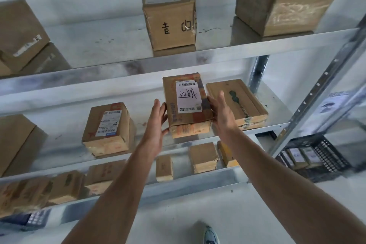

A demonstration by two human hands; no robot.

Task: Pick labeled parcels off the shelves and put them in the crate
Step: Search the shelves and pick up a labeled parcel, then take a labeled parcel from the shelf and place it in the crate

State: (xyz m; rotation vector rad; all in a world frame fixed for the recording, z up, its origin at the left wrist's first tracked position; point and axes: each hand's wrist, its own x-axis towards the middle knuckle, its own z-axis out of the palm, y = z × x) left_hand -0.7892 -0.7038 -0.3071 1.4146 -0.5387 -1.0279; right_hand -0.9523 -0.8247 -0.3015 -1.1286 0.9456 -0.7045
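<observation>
A brown cardboard parcel (pixel 186 123) with a white barcode label and handwriting lies at the front edge of the middle shelf (pixel 277 113), slightly over the lip. My left hand (pixel 156 121) presses its left side, thumb under the front corner. Pressed flat against the parcel's right side is my right hand (pixel 222 113). The parcel is clamped between both palms. The black plastic crate (pixel 332 152) stands on the floor at the lower right, behind the rack's upright, with several labeled parcels inside.
A flat unlabeled box (pixel 243 101) touches the parcel's right side, under my right hand. Another labeled parcel (pixel 109 127) sits to the left. Larger boxes (pixel 170 20) fill the top shelf, small ones (pixel 203 156) the lower shelf. A metal upright (pixel 316 89) slants at right.
</observation>
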